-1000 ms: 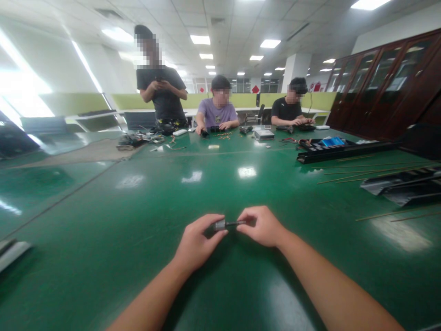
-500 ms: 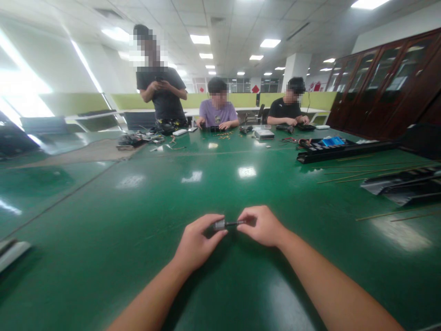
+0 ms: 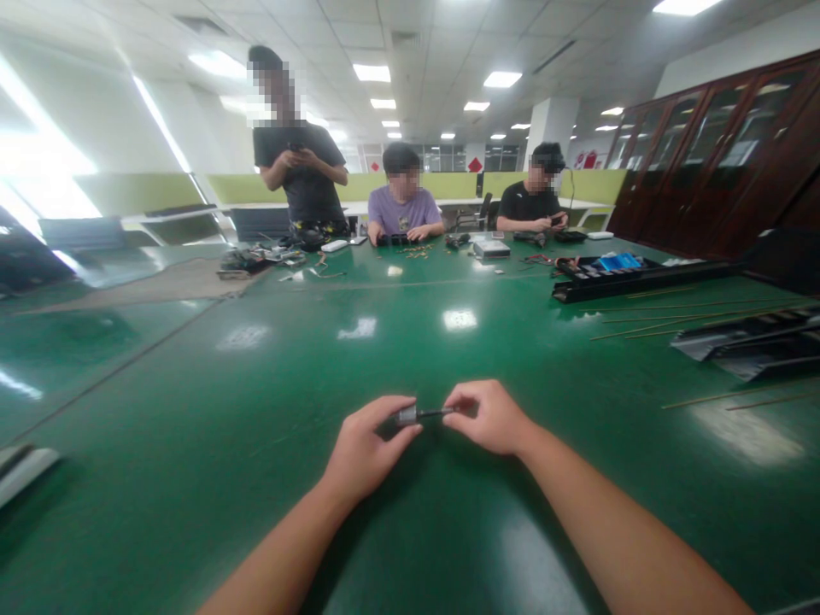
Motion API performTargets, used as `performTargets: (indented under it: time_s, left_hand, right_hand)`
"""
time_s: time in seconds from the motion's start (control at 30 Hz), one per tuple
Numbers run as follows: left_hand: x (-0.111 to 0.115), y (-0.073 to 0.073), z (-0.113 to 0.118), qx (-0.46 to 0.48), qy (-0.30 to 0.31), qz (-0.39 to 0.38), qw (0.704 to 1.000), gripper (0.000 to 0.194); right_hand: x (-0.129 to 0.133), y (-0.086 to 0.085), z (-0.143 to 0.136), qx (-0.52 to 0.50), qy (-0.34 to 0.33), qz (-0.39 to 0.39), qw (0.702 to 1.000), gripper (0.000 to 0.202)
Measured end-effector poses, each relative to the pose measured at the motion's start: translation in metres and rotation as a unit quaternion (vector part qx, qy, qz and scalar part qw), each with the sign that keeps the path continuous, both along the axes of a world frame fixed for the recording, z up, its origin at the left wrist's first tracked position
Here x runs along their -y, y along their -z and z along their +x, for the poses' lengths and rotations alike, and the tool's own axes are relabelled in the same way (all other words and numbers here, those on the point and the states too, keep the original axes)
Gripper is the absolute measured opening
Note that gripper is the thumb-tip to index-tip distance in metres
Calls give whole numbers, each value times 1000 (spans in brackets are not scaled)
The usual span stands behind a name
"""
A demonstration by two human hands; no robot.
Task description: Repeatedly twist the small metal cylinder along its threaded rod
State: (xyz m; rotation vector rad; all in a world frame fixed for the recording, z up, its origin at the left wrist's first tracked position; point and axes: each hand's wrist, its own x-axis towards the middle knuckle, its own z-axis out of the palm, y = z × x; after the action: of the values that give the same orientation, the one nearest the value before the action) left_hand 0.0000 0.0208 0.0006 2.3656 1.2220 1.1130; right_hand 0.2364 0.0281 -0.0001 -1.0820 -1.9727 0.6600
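Between thumb and fingers, my left hand (image 3: 370, 444) grips a small silver cylinder (image 3: 407, 415). A thin dark rod (image 3: 430, 413) runs out of the cylinder to the right, lying about level. My right hand (image 3: 488, 417) pinches the far end of this rod, and its fingertips partly hide that end. Both hands are just above the green table (image 3: 256, 495). The exact kind of the cylinder and rod is too small to make out.
Long black metal channels (image 3: 769, 346) and thin brass-coloured rods (image 3: 698, 323) lie at right, near a black tray with a blue packet (image 3: 620, 262). Electronic parts (image 3: 247, 260) are heaped at the back left. Three people are across the table, one standing. A pale object (image 3: 26, 474) sits at the left edge.
My hands stay almost where they were, still on the cylinder and rod. Across the table, the person at right has raised their hands a little; the person in purple has shifted slightly left.
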Motion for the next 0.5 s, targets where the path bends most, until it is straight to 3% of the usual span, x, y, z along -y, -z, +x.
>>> performTargets:
  time_s: [0.5]
  left_hand:
    - [-1, 0, 0, 2, -13, -12, 1000, 28]
  right_hand:
    - [-3, 2, 2, -4, 7, 0, 1000, 4]
